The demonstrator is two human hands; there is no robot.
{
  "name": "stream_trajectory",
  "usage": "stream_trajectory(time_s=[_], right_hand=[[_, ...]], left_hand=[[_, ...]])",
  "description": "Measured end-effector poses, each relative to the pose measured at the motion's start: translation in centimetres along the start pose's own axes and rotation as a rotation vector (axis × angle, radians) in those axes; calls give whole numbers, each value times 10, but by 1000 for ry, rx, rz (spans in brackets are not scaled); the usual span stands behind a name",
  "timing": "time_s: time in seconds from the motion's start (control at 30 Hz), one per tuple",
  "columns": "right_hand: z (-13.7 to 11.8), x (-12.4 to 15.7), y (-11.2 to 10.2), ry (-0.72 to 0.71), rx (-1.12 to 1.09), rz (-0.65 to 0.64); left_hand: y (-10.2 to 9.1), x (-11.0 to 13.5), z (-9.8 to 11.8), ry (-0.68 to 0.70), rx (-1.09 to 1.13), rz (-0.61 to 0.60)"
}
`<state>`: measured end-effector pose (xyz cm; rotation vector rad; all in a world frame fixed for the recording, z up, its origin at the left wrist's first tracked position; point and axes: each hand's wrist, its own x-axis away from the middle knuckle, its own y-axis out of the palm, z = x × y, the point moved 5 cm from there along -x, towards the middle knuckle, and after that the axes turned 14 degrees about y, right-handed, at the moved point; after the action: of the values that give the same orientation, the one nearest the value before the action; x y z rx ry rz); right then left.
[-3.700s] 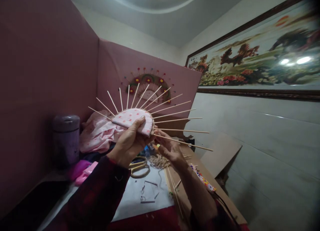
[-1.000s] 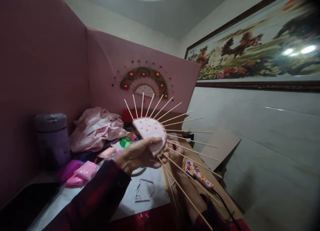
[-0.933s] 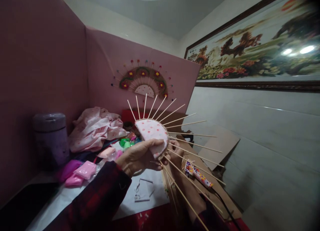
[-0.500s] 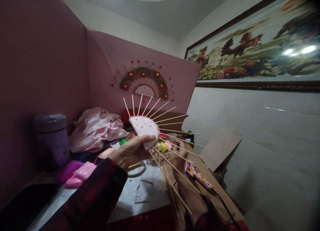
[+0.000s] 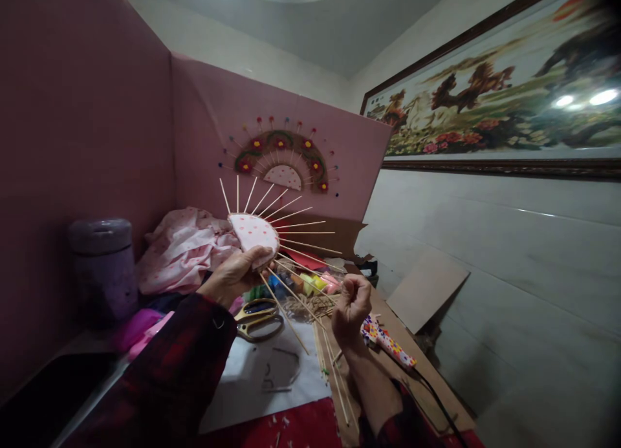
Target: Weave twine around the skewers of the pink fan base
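My left hand (image 5: 231, 277) grips a half-round pad (image 5: 253, 233) covered in dotted pink cloth, held up over the table. Several thin wooden sticks (image 5: 305, 227) fan out from the pad's edge. My right hand (image 5: 352, 304) is curled shut to the right and below the pad, apart from the sticks; it seems to pinch a fine strand that I cannot make out. Scissors (image 5: 256, 316) with yellow handles lie on white paper (image 5: 272, 370) below my left hand. A bundle of twine (image 5: 310, 304) and loose sticks (image 5: 334, 383) lie under the fan.
A finished fan with flowers (image 5: 283, 158) hangs on the pink board behind. A purple flask (image 5: 103, 267) stands left, beside crumpled pink cloth (image 5: 187, 247) and pink clay packs (image 5: 140, 331). A patterned tool (image 5: 388, 344) and cardboard (image 5: 427, 289) lie right. A framed painting (image 5: 495, 105) hangs on the wall.
My left hand has carried the stick fan up and to the left. My right hand has come off the fan and drawn back, curled shut, to the right.
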<state>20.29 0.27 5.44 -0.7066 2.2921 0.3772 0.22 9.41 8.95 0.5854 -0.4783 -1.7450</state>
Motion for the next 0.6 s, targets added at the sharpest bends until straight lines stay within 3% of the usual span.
stream_trajectory(time_s=[0.2, 0.3, 0.5, 0.6], right_hand=[[5, -5, 0, 45, -16, 59], [5, -4, 0, 11, -10, 29], [-7, 2, -2, -189, -68, -99], [-4, 2, -1, -115, -110, -65]], left_hand=[[-5, -4, -2, -40, -26, 33], [-3, -4, 0, -57, 26, 14], [-6, -1, 10, 85, -83, 117], [-7, -2, 9, 89, -97, 100]])
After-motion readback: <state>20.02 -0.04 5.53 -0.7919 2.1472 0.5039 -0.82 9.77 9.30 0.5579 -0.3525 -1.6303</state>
